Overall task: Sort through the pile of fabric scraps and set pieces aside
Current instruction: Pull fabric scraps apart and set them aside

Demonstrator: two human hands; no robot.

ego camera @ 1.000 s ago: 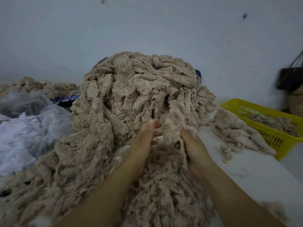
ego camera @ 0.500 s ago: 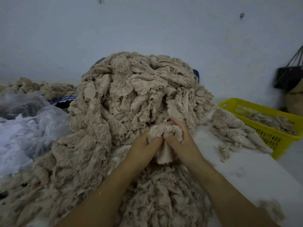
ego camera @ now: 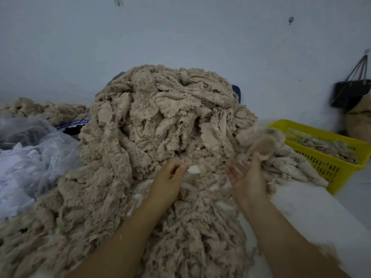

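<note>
A tall pile of beige fluffy fabric scraps [ego camera: 160,127] fills the middle of the white table [ego camera: 313,213] and spreads toward me. At the pile's near foot, my left hand [ego camera: 167,178] has its fingers curled, and the fingertips pinch the edge of a small white scrap [ego camera: 194,169]. To the right, my right hand [ego camera: 248,177] is palm up with its fingers spread. A blurred beige fluffy piece [ego camera: 263,144] is just beyond its fingertips, over a smaller heap of set-aside scraps [ego camera: 297,167].
A yellow plastic basket [ego camera: 329,167] with several beige scraps stands at the right table edge. Clear plastic bags with white material [ego camera: 30,163] lie at the left, with another beige heap [ego camera: 50,109] behind them. A dark bag [ego camera: 351,93] hangs on the wall.
Both hands gripped one beige piece at the pile's foot. They have now parted: my right hand has opened and swung right, with the piece blurred beyond it, and my left hand stayed near the pile.
</note>
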